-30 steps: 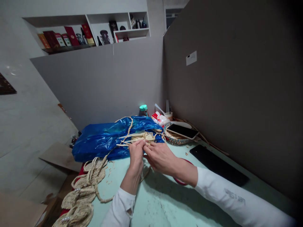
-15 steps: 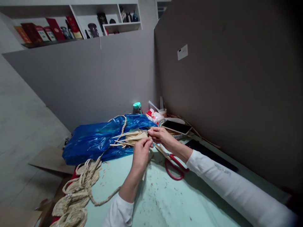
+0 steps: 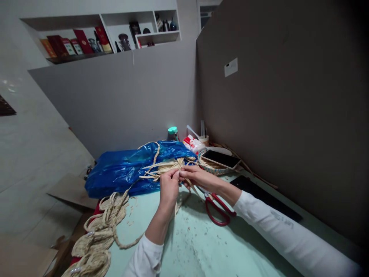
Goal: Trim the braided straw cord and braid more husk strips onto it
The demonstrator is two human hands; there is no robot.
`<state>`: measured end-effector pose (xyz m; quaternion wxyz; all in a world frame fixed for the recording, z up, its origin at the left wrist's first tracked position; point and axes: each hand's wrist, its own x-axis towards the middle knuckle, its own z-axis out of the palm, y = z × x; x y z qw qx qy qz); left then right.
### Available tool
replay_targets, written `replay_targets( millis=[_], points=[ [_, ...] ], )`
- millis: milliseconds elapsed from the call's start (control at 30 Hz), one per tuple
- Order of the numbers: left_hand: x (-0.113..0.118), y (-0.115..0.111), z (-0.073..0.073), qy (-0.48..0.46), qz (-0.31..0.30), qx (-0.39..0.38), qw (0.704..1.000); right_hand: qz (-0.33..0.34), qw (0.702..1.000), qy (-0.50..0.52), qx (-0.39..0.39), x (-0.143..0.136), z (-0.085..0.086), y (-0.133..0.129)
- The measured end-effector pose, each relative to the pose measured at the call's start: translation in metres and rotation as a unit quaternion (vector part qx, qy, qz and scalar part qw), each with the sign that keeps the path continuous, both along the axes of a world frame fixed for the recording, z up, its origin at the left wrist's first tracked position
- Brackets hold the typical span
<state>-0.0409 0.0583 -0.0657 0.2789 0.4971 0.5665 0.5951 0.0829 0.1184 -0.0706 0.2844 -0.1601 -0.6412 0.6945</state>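
Closest to you, at left, the coiled straw braid (image 3: pixel 93 244) sat in fat, ropey loops like petals, with a plaited tail curling over the table. Your pale green tabletop (image 3: pixel 198 250) was smooth but speckled with dark bits, plus some straw crumbs near the braid. Red-handled scissors (image 3: pixel 220 213) lay just under your right wrist, big rounded loops toward you.

Your left hand (image 3: pixel 169 188) and right hand (image 3: pixel 198 177) met mid-table, fingertips pinched together on the pale straw (image 3: pixel 180 163), a flat, papery bit poking up above your fingers. A thin strip trailed below your right hand.

Right behind that, loose straw strips (image 3: pixel 155 170) fanned out, stiff and ribbon-like, against the crinkly, shiny blue plastic bag (image 3: pixel 118 169). Off to the right, a flat dark phone (image 3: pixel 221 158) rested on a round woven basket (image 3: pixel 212 168). Farther back were a turquoise-lidded jar (image 3: pixel 173 132) and matte grey panels (image 3: pixel 129 96).
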Motion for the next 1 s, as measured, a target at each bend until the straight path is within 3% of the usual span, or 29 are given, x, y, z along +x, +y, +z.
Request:
replay_targets(
  millis=[233, 400, 533, 667, 867, 1000],
  points=[
    [-0.007, 0.001, -0.002, 0.007, -0.015, 0.004, 1.0, -0.058, 0.996, -0.012, 0.06, -0.004, -0.005, 0.0],
    [-0.003, -0.008, 0.012, 0.167, 0.03, -0.018, 0.985, -0.131, 0.983, -0.013, 0.126, -0.003, -0.006, 0.002],
    [0.0, -0.017, 0.027, 0.296, 0.064, -0.047, 0.952, -0.168, 0.974, -0.002, 0.152, -0.005, -0.006, 0.003],
    [-0.003, -0.021, 0.031, 0.38, 0.131, -0.054, 0.914, -0.199, 0.97, 0.015, 0.136, -0.006, -0.006, 0.003],
    [0.01, -0.025, 0.019, 0.482, 0.148, 0.016, 0.864, -0.23, 0.97, 0.048, 0.058, -0.006, -0.009, 0.004],
    [0.025, -0.025, 0.003, 0.566, 0.153, -0.006, 0.81, -0.235, 0.97, 0.058, 0.0, -0.007, -0.011, 0.002]
  ],
)
